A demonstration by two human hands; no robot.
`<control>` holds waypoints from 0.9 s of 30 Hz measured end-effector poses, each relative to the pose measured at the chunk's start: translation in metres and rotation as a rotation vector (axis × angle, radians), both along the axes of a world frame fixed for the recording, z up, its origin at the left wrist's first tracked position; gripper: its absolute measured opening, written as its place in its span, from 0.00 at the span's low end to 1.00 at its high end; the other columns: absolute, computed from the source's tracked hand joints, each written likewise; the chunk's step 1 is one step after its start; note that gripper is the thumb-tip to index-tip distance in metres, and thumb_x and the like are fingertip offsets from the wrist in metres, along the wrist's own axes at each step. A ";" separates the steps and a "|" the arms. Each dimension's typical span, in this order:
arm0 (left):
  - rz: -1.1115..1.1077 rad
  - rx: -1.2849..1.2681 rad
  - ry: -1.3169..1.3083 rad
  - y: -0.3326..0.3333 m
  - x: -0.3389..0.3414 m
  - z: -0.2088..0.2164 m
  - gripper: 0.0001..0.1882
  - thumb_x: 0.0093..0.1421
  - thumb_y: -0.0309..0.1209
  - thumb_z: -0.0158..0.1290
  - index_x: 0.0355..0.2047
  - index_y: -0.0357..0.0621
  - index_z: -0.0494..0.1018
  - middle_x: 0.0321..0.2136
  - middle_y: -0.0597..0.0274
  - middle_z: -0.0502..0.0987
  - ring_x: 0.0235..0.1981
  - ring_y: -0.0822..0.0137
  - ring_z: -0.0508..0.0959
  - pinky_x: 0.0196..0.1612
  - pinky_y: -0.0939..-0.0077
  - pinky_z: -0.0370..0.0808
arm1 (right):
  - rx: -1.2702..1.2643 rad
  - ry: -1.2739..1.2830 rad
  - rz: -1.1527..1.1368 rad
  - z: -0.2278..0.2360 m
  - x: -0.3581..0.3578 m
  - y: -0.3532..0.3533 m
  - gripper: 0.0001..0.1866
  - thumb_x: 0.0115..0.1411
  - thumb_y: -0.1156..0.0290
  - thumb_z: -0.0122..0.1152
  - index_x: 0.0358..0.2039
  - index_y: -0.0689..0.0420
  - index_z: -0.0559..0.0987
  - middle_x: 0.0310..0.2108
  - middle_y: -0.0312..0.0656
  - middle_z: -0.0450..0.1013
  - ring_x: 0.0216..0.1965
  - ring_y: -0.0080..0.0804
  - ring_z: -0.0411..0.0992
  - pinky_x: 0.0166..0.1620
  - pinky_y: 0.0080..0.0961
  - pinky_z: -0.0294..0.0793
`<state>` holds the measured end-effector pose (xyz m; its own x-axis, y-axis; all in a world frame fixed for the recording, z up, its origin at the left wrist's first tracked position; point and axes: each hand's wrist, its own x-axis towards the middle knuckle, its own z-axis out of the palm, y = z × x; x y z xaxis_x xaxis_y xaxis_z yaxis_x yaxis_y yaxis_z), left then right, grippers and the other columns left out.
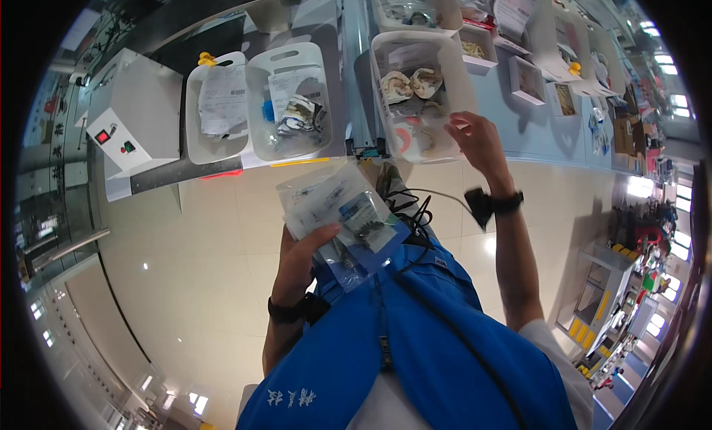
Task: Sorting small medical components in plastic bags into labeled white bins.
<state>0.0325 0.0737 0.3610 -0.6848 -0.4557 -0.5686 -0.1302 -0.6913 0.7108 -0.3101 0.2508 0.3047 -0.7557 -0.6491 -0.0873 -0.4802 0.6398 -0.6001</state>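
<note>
My left hand [300,256] is closed around several clear plastic bags [345,219], held in front of my body. Small dark items and a blue-printed slip show through the plastic. At the right rim of a white plastic bin [461,74], my right hand [475,139] hovers with loosely bent fingers apart and nothing visible in them. Inside that bin lie two pale plaster dental casts [426,83], a pink arch-shaped piece [403,139] and a beige arch-shaped piece [428,139]. Part of the bin's contents is hard to make out.
Left of the bin stand two white trays [326,67] with paper slips and bagged items. A white box with buttons [144,111] is further left. Small open boxes [526,80] and more bins [560,37] sit to the right. Black cables [419,211] hang beside me.
</note>
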 end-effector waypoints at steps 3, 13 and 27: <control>0.031 0.025 -0.012 -0.002 -0.001 0.007 0.29 0.59 0.24 0.60 0.60 0.32 0.69 0.50 0.48 0.80 0.52 0.57 0.81 0.56 0.66 0.77 | 0.383 -0.321 -0.033 -0.019 -0.026 -0.026 0.16 0.64 0.70 0.64 0.51 0.60 0.83 0.42 0.50 0.83 0.42 0.41 0.83 0.45 0.36 0.82; 0.138 -0.013 -0.072 0.003 -0.025 0.006 0.32 0.59 0.25 0.57 0.64 0.30 0.64 0.54 0.45 0.77 0.54 0.54 0.79 0.56 0.64 0.78 | 0.210 0.130 0.327 -0.087 -0.044 -0.003 0.13 0.59 0.76 0.56 0.43 0.63 0.82 0.43 0.55 0.78 0.46 0.56 0.78 0.48 0.49 0.78; 0.132 0.019 -0.120 0.018 -0.064 0.003 0.33 0.59 0.22 0.57 0.64 0.30 0.63 0.54 0.44 0.76 0.55 0.52 0.79 0.58 0.62 0.77 | -0.036 -0.034 0.105 -0.078 -0.068 -0.027 0.27 0.57 0.64 0.69 0.56 0.60 0.77 0.56 0.55 0.72 0.52 0.54 0.77 0.53 0.47 0.77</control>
